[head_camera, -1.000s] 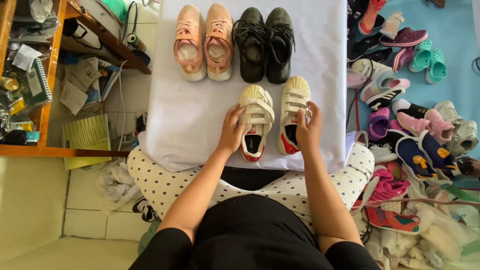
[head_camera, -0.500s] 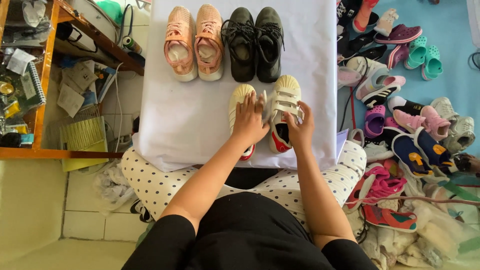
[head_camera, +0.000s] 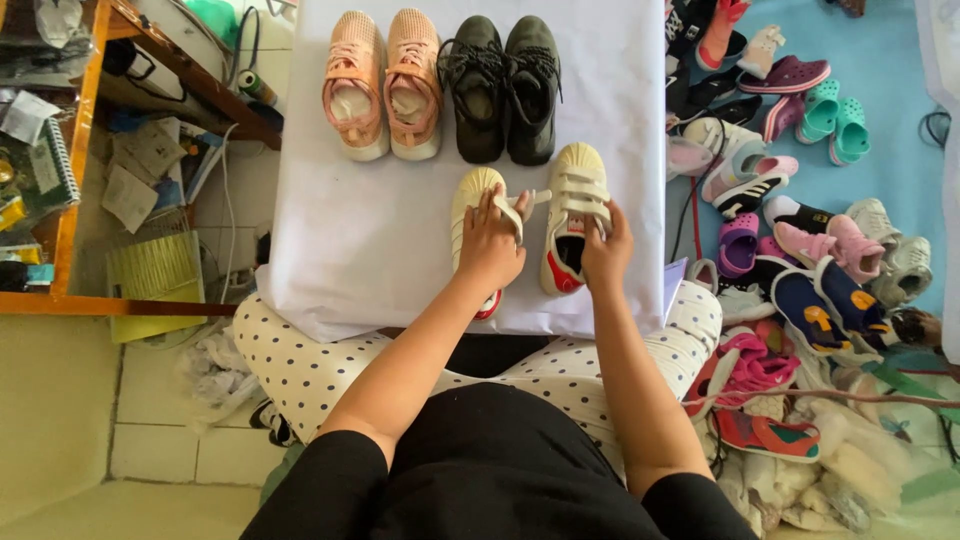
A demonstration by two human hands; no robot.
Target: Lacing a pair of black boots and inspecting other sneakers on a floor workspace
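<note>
Left hand [head_camera: 490, 245] fingers clasped over left cream strap sneaker [head_camera: 478, 200], right hand [head_camera: 605, 245] gripping its mate [head_camera: 575, 215]; long axes pointing away on white-covered counter [head_camera: 370, 230].

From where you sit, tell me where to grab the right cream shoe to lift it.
Probably grip the cream strap shoe at its heel collar, from the near side: the opening faces up and the heel points toward you, under the right hand; the straps lie flat.
</note>
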